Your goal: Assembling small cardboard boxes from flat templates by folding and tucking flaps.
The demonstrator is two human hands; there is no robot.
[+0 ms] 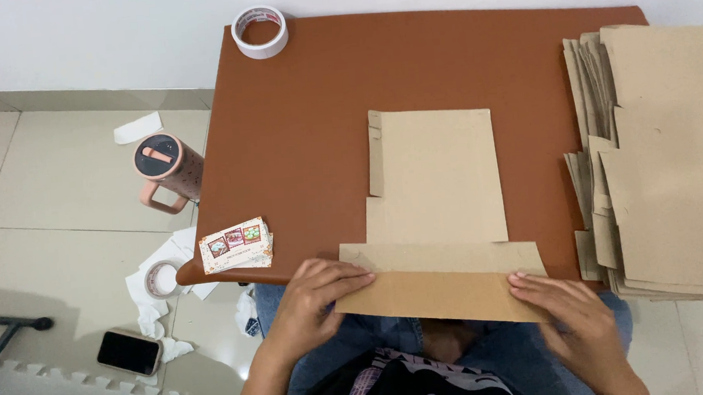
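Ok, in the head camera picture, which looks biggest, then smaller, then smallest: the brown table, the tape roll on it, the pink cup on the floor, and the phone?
1. Brown table, by far the biggest.
2. Pink cup.
3. Tape roll and phone look about alike, so I won't rank them; the cup and phone also lie lower, farther from the camera.

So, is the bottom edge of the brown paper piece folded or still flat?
Folded. On the brown paper piece a darker flap is turned up along the near edge, with the left hand and right hand pressing its ends.
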